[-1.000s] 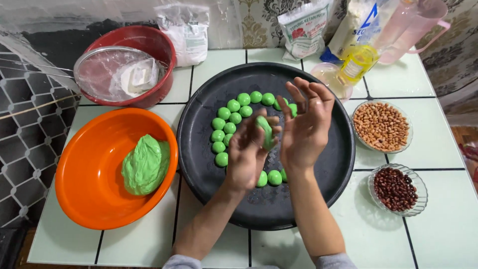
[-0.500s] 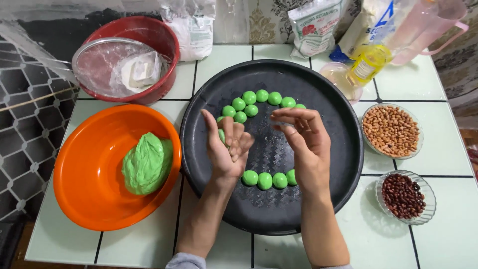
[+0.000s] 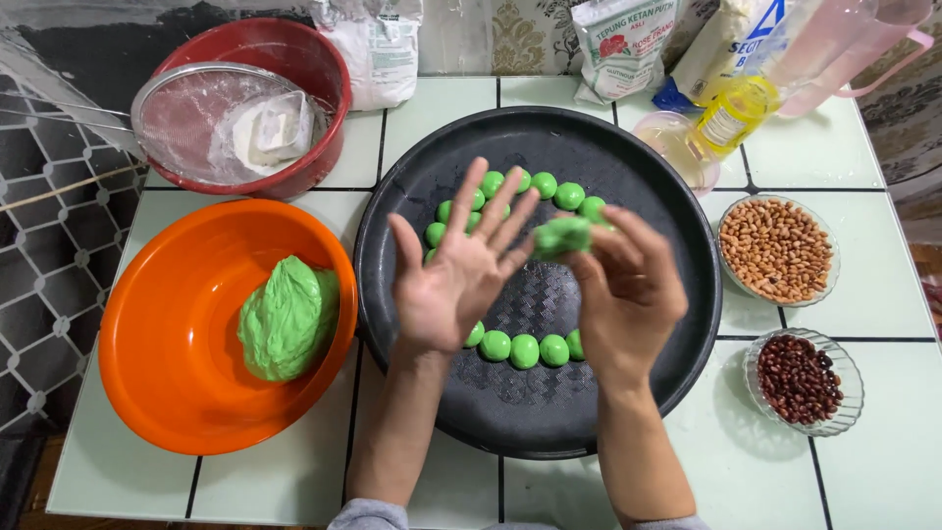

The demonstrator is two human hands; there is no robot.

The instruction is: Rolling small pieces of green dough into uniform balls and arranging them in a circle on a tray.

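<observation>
Dough balls [image 3: 524,349] on tray [image 3: 648,177]; bowl [image 3: 157,393] w/ dough lump [image 3: 287,319] left, nut dishes [image 3: 777,249] right.

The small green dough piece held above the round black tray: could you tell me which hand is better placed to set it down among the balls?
Right, probably. The right hand pinches the green dough piece in its fingertips above the black tray; the left hand is open and holds nothing.

Scene is evenly and brightly lit from above. Soft shadows are cast under the hands onto the black tray [image 3: 677,324]. Mild glare is seen on the orange bowl [image 3: 157,383] rim. The right hand [image 3: 623,285] is slightly motion-blurred.
</observation>
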